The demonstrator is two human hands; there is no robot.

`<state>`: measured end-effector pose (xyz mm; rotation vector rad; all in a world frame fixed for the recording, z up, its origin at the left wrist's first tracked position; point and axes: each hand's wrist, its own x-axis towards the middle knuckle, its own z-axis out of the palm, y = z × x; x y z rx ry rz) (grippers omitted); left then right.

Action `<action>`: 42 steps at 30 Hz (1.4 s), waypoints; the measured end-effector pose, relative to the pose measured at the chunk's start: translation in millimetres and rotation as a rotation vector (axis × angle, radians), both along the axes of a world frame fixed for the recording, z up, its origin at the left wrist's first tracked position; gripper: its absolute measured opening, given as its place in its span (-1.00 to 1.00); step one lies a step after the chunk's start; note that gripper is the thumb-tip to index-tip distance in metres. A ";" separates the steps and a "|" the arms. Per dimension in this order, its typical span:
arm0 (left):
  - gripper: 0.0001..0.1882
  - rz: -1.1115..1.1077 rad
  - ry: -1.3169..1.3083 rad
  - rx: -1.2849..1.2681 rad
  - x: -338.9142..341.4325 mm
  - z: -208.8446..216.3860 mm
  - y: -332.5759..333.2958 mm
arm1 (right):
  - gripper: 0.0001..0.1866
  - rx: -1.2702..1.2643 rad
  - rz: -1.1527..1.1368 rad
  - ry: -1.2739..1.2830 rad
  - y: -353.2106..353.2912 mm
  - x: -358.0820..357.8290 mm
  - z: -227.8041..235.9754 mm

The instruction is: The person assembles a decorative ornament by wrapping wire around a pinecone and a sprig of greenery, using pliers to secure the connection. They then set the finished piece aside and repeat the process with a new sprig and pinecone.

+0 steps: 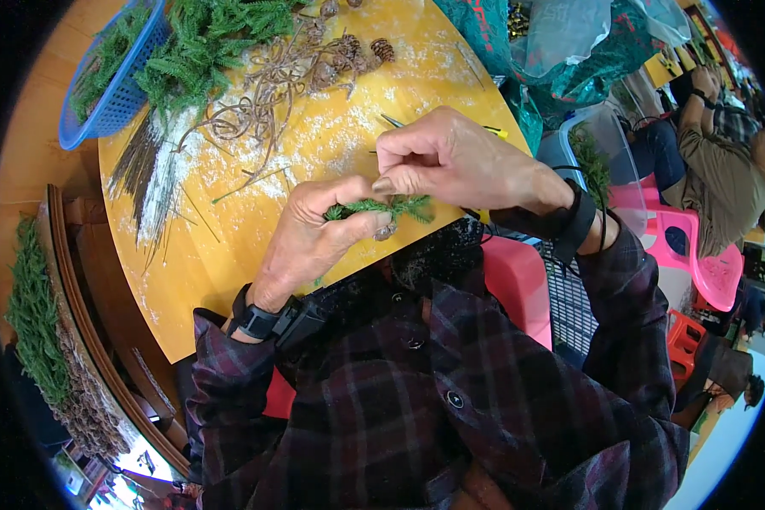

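In my left hand (310, 234) is a short artificial pine sprig (412, 206), pinched between thumb and fingers. A small brown pine cone (386, 231) hangs at the sprig's lower side, beside the thumb tip. My right hand (472, 161) is closed just above the sprig, thumb pressed to curled fingers right next to the left fingertips. Whatever is in that pinch is too small to make out. Behind the right hand lies a tool with a metal tip (391, 121) and a yellow end (496, 133), its middle hidden.
Brown curly stems (259, 102) with pine cones (382, 49), green pine branches (200, 59) and thin dark wires (136, 166) lie on the white-dusted yellow table (204, 280). A blue basket (115, 106) stands far left, teal bags (603, 81) far right. Other people sit at right.
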<state>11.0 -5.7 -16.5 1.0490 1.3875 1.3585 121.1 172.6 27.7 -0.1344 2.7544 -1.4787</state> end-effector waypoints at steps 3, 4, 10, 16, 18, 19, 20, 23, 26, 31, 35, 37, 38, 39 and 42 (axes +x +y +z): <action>-0.94 0.031 0.006 0.000 2.6 4.1 3.4 | -0.74 -0.226 -0.002 -0.114 5.2 -2.8 -13.0; -0.95 0.049 0.009 0.001 3.0 4.6 4.1 | -0.72 -0.338 -0.001 -0.170 6.6 -3.2 -15.9; -0.93 0.029 -0.075 -0.045 0.7 2.9 -1.0 | -0.69 -0.487 -0.047 -0.394 4.0 -5.2 -15.7; -0.85 0.050 -0.318 -0.160 -8.0 5.8 -3.7 | -0.75 -0.504 -0.234 -0.058 -3.3 2.7 -11.5; -0.84 0.051 -0.326 -0.159 -8.2 7.3 -3.9 | -0.76 -0.447 -0.244 -0.022 -2.7 5.3 -10.0; -0.83 0.051 -0.335 -0.159 -8.0 7.8 -3.7 | -0.77 -0.391 -0.255 0.012 -2.0 6.9 -9.4; -0.82 0.050 -0.344 -0.159 -7.8 8.2 -3.3 | -0.79 -0.335 -0.268 0.047 -1.0 9.1 -9.0; -0.83 0.103 -0.329 -0.171 -7.5 7.7 -3.5 | -0.79 -0.092 -0.432 0.058 9.4 19.5 -13.1; -0.83 0.147 -0.314 -0.163 -10.4 6.6 -2.8 | -0.75 0.159 -0.510 0.085 18.8 35.0 -17.4; -0.83 0.252 -0.273 -0.124 -18.0 5.4 -2.9 | -0.40 0.685 -0.471 0.188 14.9 56.5 -24.5; -0.84 0.327 -0.268 -0.088 -14.1 5.5 1.5 | -0.14 0.769 -0.375 0.068 6.4 66.1 -20.8; -0.84 0.361 -0.262 -0.067 -13.4 8.4 1.2 | -0.06 0.742 -0.324 0.009 2.3 68.6 -16.5; -0.85 0.363 -0.255 -0.063 -12.8 7.9 2.4 | -0.04 0.767 -0.323 -0.012 0.7 71.5 -15.0; -0.86 0.365 -0.248 -0.059 -12.7 7.4 3.0 | -0.03 0.793 -0.322 -0.033 -0.6 73.9 -13.9; -0.87 0.371 -0.241 -0.049 -14.8 6.8 2.2 | -0.04 0.815 -0.312 -0.086 -1.6 76.1 -13.2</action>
